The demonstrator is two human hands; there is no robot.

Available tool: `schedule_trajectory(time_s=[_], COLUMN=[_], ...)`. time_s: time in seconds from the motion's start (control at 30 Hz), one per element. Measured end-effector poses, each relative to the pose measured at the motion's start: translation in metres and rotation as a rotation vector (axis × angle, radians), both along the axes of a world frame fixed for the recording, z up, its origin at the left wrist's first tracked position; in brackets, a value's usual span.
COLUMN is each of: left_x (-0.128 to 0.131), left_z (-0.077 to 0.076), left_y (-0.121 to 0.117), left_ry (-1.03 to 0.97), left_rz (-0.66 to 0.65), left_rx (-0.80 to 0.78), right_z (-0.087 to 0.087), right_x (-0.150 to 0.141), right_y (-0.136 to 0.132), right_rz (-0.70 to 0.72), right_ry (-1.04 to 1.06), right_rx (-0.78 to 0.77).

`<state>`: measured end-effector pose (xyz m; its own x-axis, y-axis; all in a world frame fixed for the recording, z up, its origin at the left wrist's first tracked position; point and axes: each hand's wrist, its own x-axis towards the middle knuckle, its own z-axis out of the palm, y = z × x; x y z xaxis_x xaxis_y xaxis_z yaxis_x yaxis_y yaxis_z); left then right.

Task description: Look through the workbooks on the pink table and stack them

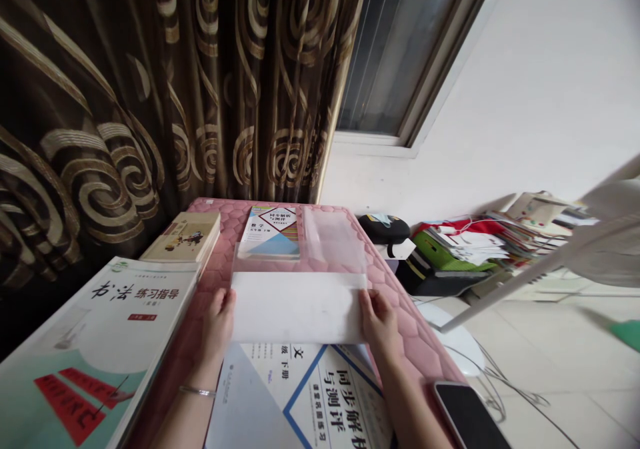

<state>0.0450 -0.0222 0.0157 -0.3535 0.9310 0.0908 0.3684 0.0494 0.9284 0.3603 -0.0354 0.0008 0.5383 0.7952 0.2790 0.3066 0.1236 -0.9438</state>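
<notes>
My left hand [219,321] pinches the left edge of a white, paper-like rectangle [299,308], and my right hand [381,322] is closed on its right edge. A translucent plastic book cover [335,239] lies along and beyond its far edge; I cannot tell how the two are joined. Below the rectangle, a blue-and-white workbook [300,402] lies between my forearms, partly covered. Another workbook [270,226] is farther off, its near part seen through the plastic. My left wrist wears a thin bracelet.
A pink quilted table surface [410,316] bears everything. Book stacks [150,296] stand on the left, and a phone [470,416] lies at the near right edge. Right of the table are a white fan [550,262], cables, and piled papers [460,244]. A patterned curtain [200,102] hangs behind.
</notes>
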Motion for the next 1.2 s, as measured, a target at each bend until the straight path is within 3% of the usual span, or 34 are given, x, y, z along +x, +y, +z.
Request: schedule_trajectory(time_s=[0.33, 0.7, 0.97, 1.2], left_x=[0.0014, -0.0007, 0.0023, 0.003], left_z=[0.0017, 0.0008, 0.0029, 0.0039], left_y=[-0.0019, 0.0004, -0.0009, -0.0006], left_ry=[0.007, -0.13, -0.05, -0.037], left_rz=[-0.003, -0.056, -0.025, -0.003], left_rx=[0.007, 0.008, 0.008, 0.005], right_z=[0.0016, 0.0059, 0.0, 0.0047], right_x=[-0.0005, -0.0032, -0.0015, -0.0039], right_y=[-0.0014, -0.0029, -0.0021, -0.0032], right_rz=[0.012, -0.007, 0.036, 0.028], right_ry=[0.005, -0.003, 0.055, 0.062], right_rx=[0.017, 0.009, 0.025, 0.021])
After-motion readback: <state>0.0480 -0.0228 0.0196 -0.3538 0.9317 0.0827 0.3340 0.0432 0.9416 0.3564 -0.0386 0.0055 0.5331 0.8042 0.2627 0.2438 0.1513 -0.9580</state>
